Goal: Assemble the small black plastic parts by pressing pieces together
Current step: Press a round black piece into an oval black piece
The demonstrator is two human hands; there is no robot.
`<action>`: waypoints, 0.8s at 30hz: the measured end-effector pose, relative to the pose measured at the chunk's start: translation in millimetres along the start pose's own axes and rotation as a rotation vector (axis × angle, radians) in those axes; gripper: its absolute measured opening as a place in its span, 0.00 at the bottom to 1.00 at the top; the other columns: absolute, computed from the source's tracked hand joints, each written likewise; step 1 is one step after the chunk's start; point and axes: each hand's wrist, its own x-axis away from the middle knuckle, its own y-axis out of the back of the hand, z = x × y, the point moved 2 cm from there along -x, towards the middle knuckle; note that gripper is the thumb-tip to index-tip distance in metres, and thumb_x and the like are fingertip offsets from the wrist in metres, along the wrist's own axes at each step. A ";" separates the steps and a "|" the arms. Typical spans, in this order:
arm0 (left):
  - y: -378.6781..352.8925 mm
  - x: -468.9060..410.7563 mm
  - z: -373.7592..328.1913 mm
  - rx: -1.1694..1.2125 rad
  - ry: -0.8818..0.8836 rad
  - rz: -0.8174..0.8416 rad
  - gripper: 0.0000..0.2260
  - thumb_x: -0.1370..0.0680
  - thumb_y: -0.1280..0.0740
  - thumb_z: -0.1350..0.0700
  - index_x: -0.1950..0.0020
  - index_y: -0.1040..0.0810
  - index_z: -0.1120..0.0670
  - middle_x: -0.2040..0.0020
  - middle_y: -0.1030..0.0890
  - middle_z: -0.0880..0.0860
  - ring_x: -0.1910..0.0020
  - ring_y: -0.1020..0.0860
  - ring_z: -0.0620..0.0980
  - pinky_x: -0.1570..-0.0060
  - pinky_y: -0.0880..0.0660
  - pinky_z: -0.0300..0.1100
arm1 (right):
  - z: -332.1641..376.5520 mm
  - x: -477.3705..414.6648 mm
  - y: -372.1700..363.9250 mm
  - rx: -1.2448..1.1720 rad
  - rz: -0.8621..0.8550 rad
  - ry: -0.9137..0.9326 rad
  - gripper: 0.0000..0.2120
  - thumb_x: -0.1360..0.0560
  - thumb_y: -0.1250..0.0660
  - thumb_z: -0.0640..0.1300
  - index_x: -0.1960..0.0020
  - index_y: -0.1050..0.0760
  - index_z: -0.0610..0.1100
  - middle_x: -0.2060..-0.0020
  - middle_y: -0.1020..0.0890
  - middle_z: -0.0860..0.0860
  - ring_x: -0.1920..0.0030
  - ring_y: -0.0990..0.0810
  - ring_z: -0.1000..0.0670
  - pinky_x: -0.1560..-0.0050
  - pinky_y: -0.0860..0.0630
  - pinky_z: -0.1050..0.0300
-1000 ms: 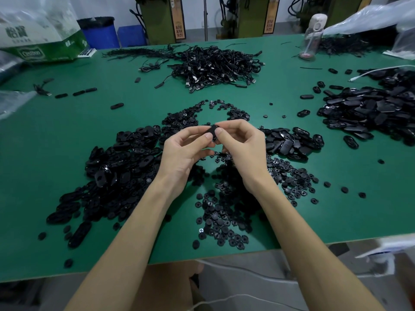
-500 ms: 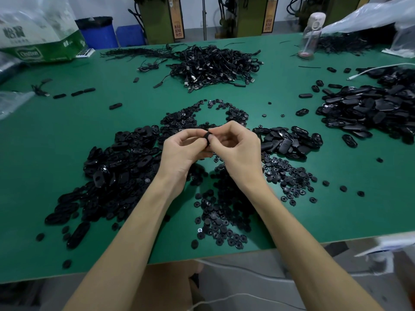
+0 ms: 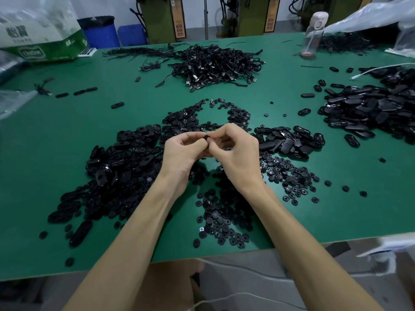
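- A small black part (image 3: 206, 138) is pinched above the desk (image 3: 56, 142) between the fingertips of the left hand (image 3: 183, 154) and the right hand (image 3: 239, 153), both curled round it.
- Most of the part is hidden by the fingers, so its shape cannot be made out.
- Left of the part, oval shells (image 3: 116, 167) are heaped, blurring together.
- Nearer than the part, round discs (image 3: 221, 217) are partly covered by the forearms.
- Far behind the part, a cable heap (image 3: 215, 63) is seen.
- Far right of the part, a dark pile (image 3: 370, 111) is cut off by the frame edge.
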 end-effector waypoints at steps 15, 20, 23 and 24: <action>0.6 -0.4 -0.7 0.126 0.078 0.057 0.08 0.22 0.34 0.71 0.50 0.17 0.62 0.52 0.13 0.59 0.54 0.15 0.52 0.51 0.18 0.41 | -0.6 0.1 -0.3 0.045 0.012 0.071 0.05 0.27 0.27 0.32 0.56 0.19 0.40 0.61 0.18 0.49 0.60 0.20 0.51 0.57 0.21 0.54; 2.0 -2.2 -0.4 0.182 0.125 0.087 0.10 0.21 0.35 0.72 0.42 0.20 0.67 0.47 0.15 0.63 0.50 0.16 0.54 0.48 0.18 0.42 | -1.8 -0.4 -0.7 0.055 0.011 0.091 0.05 0.27 0.26 0.32 0.56 0.20 0.39 0.61 0.19 0.49 0.61 0.20 0.51 0.57 0.22 0.55; 1.8 -2.9 -0.7 0.225 0.155 0.109 0.10 0.22 0.36 0.72 0.43 0.19 0.65 0.44 0.16 0.65 0.47 0.16 0.56 0.41 0.18 0.47 | -1.6 -0.3 -1.0 0.066 0.009 0.102 0.04 0.26 0.26 0.32 0.55 0.20 0.39 0.61 0.19 0.49 0.61 0.20 0.51 0.57 0.22 0.54; 2.0 -3.2 -0.5 0.242 0.165 0.113 0.10 0.22 0.36 0.72 0.43 0.19 0.65 0.44 0.16 0.64 0.46 0.16 0.56 0.39 0.20 0.48 | -1.3 -0.5 -0.7 0.065 0.008 0.105 0.04 0.26 0.26 0.32 0.55 0.20 0.39 0.61 0.19 0.49 0.61 0.20 0.51 0.57 0.22 0.53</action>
